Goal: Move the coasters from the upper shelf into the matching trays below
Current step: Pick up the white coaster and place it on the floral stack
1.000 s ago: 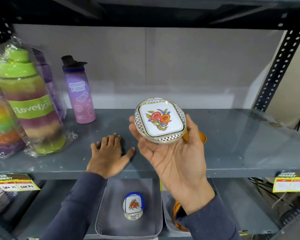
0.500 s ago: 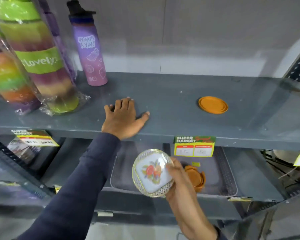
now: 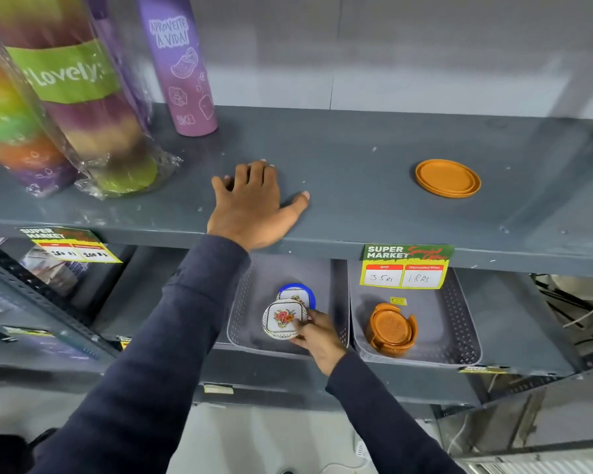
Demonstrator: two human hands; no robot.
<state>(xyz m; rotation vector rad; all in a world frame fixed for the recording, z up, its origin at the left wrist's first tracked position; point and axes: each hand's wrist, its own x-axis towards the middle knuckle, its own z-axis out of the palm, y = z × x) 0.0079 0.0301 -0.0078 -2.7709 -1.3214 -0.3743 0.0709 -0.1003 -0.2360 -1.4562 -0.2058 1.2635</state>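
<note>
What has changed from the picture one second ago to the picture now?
The right hand carried the flowered coaster from above the upper shelf down into the left tray, next to the blue-rimmed holder. It still grips the coaster. The left hand stayed flat on the shelf, and the orange coasters stayed where they lay.
</note>
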